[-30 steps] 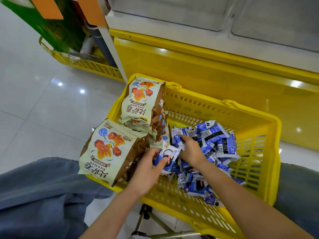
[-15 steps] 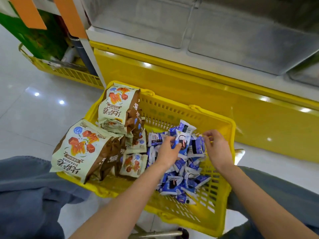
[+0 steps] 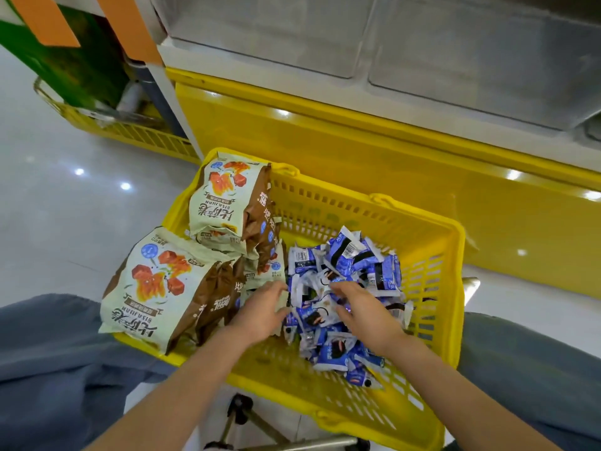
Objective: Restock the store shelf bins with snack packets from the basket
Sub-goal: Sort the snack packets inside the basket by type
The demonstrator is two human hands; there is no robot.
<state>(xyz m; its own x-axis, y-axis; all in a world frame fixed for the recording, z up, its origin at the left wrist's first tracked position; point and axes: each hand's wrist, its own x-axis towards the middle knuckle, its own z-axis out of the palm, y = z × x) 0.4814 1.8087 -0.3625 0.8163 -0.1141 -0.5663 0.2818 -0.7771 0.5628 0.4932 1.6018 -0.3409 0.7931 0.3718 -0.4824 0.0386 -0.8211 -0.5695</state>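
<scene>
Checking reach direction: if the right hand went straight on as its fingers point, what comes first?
The right hand would likely meet the blue packets first; it looks nearly on them, depth unclear.

The basket [image 3: 432,288] is hard yellow plastic, slotted and faintly shiny. In it the small blue packets [image 3: 351,265] are crinkled glossy film, while the big cream-and-brown bags [image 3: 156,288] on the left look smoother and duller. Far behind, the bins [image 3: 276,34] are cloudy translucent plastic above a glossy yellow panel [image 3: 357,164]. The floor tiles [image 3: 81,206] gleam, mirror-smooth. The person's trousers [image 3: 48,369] are matt blue cloth.
</scene>
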